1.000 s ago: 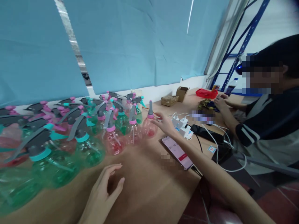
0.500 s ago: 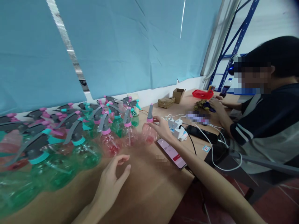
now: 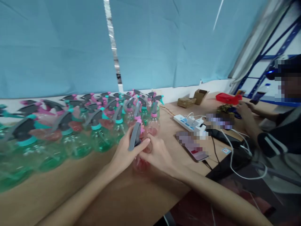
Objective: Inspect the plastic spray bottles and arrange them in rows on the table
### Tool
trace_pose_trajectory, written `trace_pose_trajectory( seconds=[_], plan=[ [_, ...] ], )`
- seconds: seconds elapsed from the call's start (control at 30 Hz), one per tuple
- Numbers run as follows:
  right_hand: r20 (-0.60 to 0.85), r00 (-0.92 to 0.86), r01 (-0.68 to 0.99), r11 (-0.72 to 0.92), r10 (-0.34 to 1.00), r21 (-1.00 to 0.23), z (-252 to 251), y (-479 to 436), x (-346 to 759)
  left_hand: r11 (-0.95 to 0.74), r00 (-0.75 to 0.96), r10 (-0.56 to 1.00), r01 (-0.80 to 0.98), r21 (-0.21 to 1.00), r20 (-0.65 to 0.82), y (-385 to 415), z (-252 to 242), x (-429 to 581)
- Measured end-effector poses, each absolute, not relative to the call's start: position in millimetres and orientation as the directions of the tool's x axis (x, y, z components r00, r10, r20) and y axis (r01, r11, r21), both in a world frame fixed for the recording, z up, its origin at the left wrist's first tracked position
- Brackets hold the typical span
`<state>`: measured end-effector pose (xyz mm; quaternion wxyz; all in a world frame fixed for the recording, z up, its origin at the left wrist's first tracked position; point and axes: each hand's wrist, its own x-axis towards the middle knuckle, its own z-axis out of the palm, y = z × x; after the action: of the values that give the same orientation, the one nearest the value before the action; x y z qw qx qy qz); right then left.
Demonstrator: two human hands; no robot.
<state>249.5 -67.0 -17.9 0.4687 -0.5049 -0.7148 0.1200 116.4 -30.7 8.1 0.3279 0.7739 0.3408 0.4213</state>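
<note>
Near the front of the table, both hands close round one spray bottle (image 3: pixel 141 166) with a clear reddish body, a grey trigger head and a pink nozzle. My left hand (image 3: pixel 125 146) wraps the grey head from the left, its thumb across the front. From the right, my right hand (image 3: pixel 158 153) grips the neck area, with its fingers close to my left thumb. The collar is hidden by the fingers. Just behind stand a pink-collared spray bottle (image 3: pixel 154 124) and, to the left, a green one with a turquoise collar (image 3: pixel 119 127).
Several more spray bottles (image 3: pixel 76 146) crowd the left side of the table. To the right lie a phone (image 3: pixel 191 146), a white power strip (image 3: pixel 185 122) with cables, and cardboard boxes (image 3: pixel 187 102). A co-worker (image 3: pixel 282 138) sits at the far right, near a red object (image 3: pixel 228 99).
My view has swung left. My left hand, empty with fingers apart before, has closed on a spray bottle. My right hand, earlier at a pink-collared bottle, has come in beside it.
</note>
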Motion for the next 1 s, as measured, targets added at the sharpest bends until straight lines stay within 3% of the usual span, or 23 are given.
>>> trace_pose_trajectory(
  seconds=[0.33,0.5,0.67,1.0],
  plan=[
    [0.595,-0.171,0.475,0.595,0.786,-0.649,-29,-49,151,-0.536,0.274,0.842,0.326,0.779,0.465,-33,3,18],
    [0.606,-0.330,0.455,0.685,0.724,-0.570,-30,-48,141,-0.567,0.266,0.824,0.403,0.719,0.500,-38,4,-5],
    [0.508,-0.546,0.437,0.744,0.666,-0.505,-41,-46,166,-0.594,0.281,0.804,0.414,0.690,0.524,-39,5,-9],
    [0.398,-0.534,0.619,0.666,0.746,-0.417,-93,-22,206,-0.559,0.282,0.829,0.385,0.734,0.483,-32,-2,-11]
  ],
)
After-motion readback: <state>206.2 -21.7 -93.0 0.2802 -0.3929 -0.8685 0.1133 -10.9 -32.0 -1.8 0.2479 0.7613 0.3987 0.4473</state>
